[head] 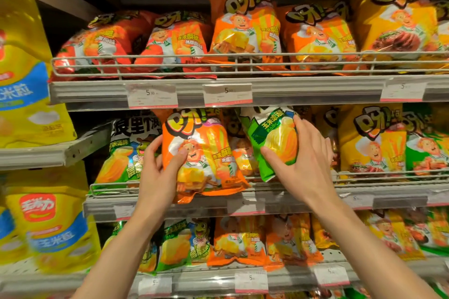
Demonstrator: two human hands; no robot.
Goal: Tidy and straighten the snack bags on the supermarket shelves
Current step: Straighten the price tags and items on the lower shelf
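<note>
I take the middle shelf (398, 198) as my landmark, the one with the wire rail along its front edge. My left hand (161, 172) grips an orange snack bag (201, 153) at that shelf's front: the thumb lies across the bag's printed face and the fingers curl round its left edge. The bag stands tilted, its bottom hanging over the rail and below the shelf lip. My right hand (300, 160) holds a green snack bag (272, 141) just to the right of the orange one, thumb on its face and fingers wrapped over its right side; this bag leans left, its lower corner at the rail. Between the two, more orange bags sit further back on the shelf. Yellow bags (371, 143) stand upright to the right of my right hand.
</note>
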